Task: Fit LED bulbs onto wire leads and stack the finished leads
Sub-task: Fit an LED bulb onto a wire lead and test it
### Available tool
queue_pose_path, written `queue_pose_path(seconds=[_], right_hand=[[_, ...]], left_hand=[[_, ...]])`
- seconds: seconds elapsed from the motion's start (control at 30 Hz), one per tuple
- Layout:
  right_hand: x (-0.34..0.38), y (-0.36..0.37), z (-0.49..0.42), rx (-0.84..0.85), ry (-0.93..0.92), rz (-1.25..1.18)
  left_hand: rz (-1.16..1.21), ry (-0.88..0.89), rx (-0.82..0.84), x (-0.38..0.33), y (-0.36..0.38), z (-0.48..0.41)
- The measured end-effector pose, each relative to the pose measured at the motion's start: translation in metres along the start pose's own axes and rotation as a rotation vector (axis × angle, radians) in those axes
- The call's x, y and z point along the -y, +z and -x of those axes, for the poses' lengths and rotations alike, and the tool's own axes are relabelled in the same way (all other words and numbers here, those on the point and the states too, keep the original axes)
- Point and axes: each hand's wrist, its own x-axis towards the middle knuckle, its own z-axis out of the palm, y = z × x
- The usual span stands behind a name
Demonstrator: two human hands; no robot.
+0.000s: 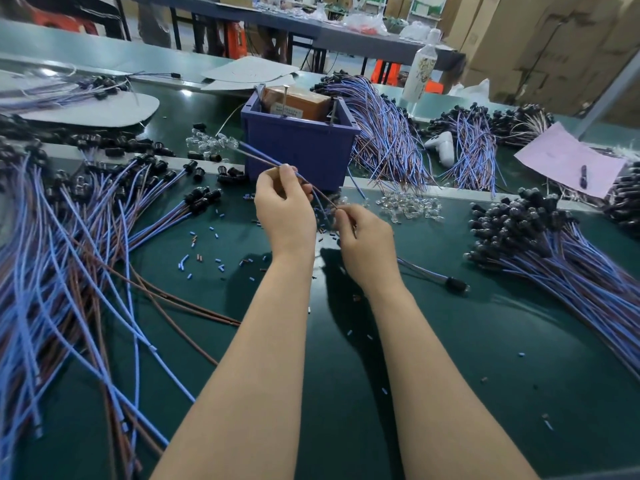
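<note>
My left hand [282,202] pinches a blue and brown wire lead [258,156] that slants up to the left, above the green table. My right hand [362,237] pinches the lower end of that lead between fingertips; what sits at the tip is hidden by the fingers. Clear LED bulbs [410,206] lie in a loose heap just right of my hands. A stack of leads with black sockets [526,230] lies at the right. One single lead with a black socket [453,284] lies beside my right forearm.
A purple bin [301,147] with a brown box stands right behind my hands. Loose blue and brown wires [69,258] spread over the left side. More wire bundles [384,133], a white bottle [420,72] and a pink sheet [568,159] lie further back. Small cut sleeve bits [207,247] dot the green mat.
</note>
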Motion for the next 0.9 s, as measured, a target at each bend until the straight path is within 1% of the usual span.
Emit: queue_pose_path(seconds=[0.13, 0.23, 0.37, 0.4, 0.47, 0.57, 0.6, 0.67, 0.77, 0.83, 0.9], right_hand=[[-0.001, 0.001, -0.001, -0.007, 0.005, -0.064], [-0.003, 0.001, -0.002, -0.020, 0.059, -0.079], [-0.004, 0.001, -0.001, 0.030, 0.066, -0.047], [-0.003, 0.001, -0.001, 0.020, 0.065, -0.051], [-0.002, 0.001, -0.002, -0.025, 0.064, -0.059], [-0.002, -0.001, -0.003, -0.061, 0.076, -0.078], [-0.003, -0.001, -0.003, -0.056, 0.092, -0.093], [-0.004, -0.001, -0.002, -0.044, 0.126, -0.130], [-0.005, 0.000, -0.003, -0.041, 0.162, -0.195], [-0.005, 0.000, -0.003, -0.044, 0.166, -0.222], [-0.006, 0.000, -0.003, -0.059, 0.151, -0.210]], left_hand=[[0.035, -0.010, 0.088, 0.000, 0.002, 0.002], [0.023, -0.001, 0.081, 0.000, 0.002, 0.002], [0.041, 0.005, 0.074, 0.000, 0.001, 0.001], [0.020, 0.010, 0.097, 0.000, 0.001, 0.002], [-0.101, 0.006, 0.193, 0.003, 0.001, 0.004], [-0.351, -0.083, 0.408, 0.010, 0.004, 0.008], [-0.409, -0.113, 0.444, 0.012, 0.005, 0.010], [-0.407, -0.181, 0.429, 0.015, 0.005, 0.011], [-0.303, -0.332, 0.344, 0.016, 0.005, 0.008], [-0.421, -0.342, 0.361, 0.020, 0.003, 0.005], [-0.469, -0.315, 0.430, 0.020, 0.001, 0.006]])
